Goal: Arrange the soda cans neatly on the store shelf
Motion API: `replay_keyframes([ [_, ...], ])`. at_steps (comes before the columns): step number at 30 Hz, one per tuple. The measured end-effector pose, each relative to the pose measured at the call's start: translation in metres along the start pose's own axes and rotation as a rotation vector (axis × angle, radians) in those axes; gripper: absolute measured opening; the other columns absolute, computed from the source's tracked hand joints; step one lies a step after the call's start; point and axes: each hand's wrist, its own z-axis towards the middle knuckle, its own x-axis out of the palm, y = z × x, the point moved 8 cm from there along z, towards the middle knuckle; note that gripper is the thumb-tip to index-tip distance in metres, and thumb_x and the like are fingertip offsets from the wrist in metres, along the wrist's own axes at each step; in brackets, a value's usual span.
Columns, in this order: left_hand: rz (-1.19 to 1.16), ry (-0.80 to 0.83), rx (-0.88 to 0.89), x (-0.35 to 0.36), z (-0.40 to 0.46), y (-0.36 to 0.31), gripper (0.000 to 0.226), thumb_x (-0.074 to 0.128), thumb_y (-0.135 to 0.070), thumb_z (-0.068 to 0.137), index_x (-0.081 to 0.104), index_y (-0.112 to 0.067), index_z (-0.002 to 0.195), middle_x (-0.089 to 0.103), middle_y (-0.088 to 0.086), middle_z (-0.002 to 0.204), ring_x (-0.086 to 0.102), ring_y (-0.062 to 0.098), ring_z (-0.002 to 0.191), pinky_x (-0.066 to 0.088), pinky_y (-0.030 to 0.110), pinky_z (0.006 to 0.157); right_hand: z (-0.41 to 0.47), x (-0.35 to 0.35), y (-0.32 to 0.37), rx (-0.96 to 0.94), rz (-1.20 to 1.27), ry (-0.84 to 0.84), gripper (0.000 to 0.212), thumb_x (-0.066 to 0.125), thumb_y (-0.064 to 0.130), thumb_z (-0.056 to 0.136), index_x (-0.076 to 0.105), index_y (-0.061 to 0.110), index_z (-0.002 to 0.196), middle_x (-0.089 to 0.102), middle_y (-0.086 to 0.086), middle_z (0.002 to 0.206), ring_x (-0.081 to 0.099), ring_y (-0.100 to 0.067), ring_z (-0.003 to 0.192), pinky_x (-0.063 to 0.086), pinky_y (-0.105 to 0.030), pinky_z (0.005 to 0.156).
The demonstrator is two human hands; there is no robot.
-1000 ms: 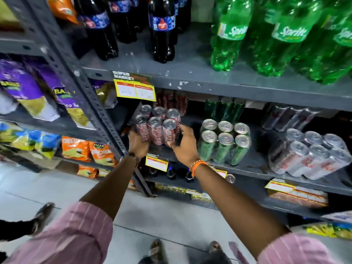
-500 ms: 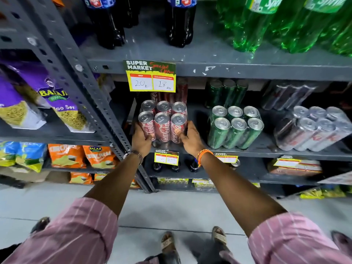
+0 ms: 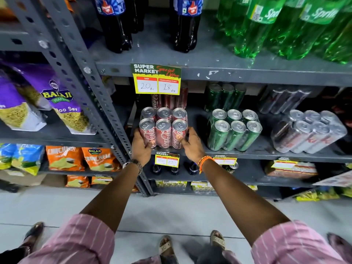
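Head view looks down on a grey metal shelf (image 3: 266, 152) at centre frame, where we see a shrink-wrapped six-pack of red cola cans (image 3: 163, 128) standing at the shelf's left end, close beside the perforated upright (image 3: 106, 119). The left hand (image 3: 141, 144) cups the pack's lower left corner and the right hand (image 3: 192, 142) its lower right corner, fingers curled round the sides and thumbs pressed on the front cans. We judge that gripping both sides low down lets the person square the pack to the shelf edge without tipping the tall cans.

More red cans (image 3: 167, 101) stand behind it, deeper under the yellow price card (image 3: 157, 80), so this pack seems meant as the front of that row. To the right, at mid-frame, a green six-pack (image 3: 233, 133) sits apart from it, and further right a silver pack (image 3: 308, 131) leans outward. Grouping by colour looks deliberate, each brand above its own small tag (image 3: 167, 160).

We think the red pack is nearly placed; the silver pack's tilt suggests it needs straightening next.
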Motion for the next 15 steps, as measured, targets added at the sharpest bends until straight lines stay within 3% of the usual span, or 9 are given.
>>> replay_keyframes([
  [7,0.016,0.013,-0.005,0.001,0.000,0.001,0.051,0.057,0.004,0.083,0.034,-0.007,0.127,0.058,0.005,0.108,0.057,0.020,0.105,0.047,0.034,0.091,0.001,0.001,-0.002,0.018,-0.005,-0.005,0.037,0.061,0.016,0.095,0.048,0.007,0.128,0.060,-0.012,0.131,0.058,-0.027,0.123,0.046,-0.042,0.108],
  [12,0.063,0.024,-0.071,-0.005,-0.007,-0.010,0.061,0.057,0.003,0.084,0.029,-0.008,0.137,0.057,0.014,0.129,0.056,0.029,0.121,0.046,0.041,0.103,-0.004,-0.002,0.005,0.044,-0.012,0.023,0.036,0.061,0.020,0.096,0.048,0.007,0.127,0.061,-0.012,0.130,0.058,-0.028,0.123,0.047,-0.041,0.108],
  [15,0.124,-0.015,-0.018,-0.002,-0.032,-0.024,0.086,0.061,0.001,0.081,0.011,-0.007,0.150,0.034,0.015,0.151,0.037,0.028,0.140,0.032,0.037,0.116,-0.014,-0.007,0.012,0.048,0.049,0.008,0.046,0.064,0.016,0.094,0.044,0.007,0.135,0.058,-0.010,0.138,0.055,-0.027,0.131,0.044,-0.038,0.111],
])
